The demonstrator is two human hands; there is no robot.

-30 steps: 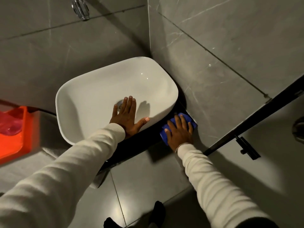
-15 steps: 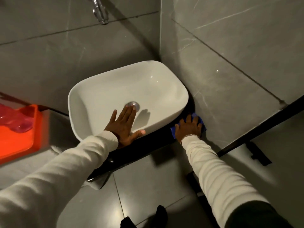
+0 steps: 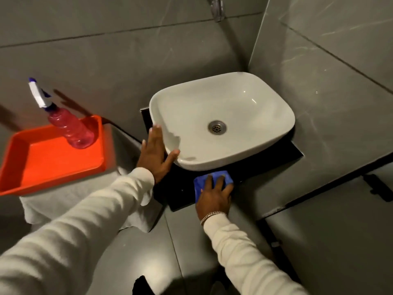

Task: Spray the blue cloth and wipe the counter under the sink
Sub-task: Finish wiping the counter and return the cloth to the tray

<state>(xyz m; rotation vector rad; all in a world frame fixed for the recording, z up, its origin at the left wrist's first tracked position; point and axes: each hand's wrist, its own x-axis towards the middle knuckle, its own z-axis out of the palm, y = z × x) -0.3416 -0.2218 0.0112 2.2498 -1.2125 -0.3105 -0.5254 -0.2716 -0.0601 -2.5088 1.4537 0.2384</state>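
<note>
A white basin sink (image 3: 234, 107) sits on a black counter (image 3: 265, 165) in a grey tiled corner. My right hand (image 3: 214, 195) presses flat on the blue cloth (image 3: 225, 177), which lies on the counter's front edge just below the basin's front rim. My left hand (image 3: 156, 155) rests with fingers spread against the basin's left outer side, thumb on its front corner. A pink spray bottle (image 3: 72, 128) with a white and blue trigger head stands in an orange tray (image 3: 42, 165) to the left.
The orange tray rests on a surface draped with a white towel (image 3: 70, 201). A chrome faucet (image 3: 217, 7) juts from the wall above the sink. A black-framed glass door (image 3: 331, 188) stands to the right. Grey floor tiles lie below.
My right hand has slid the blue cloth leftward from the counter's right corner to the front middle. My left hand has moved from inside the basin to its left outer side. The view swung left.
</note>
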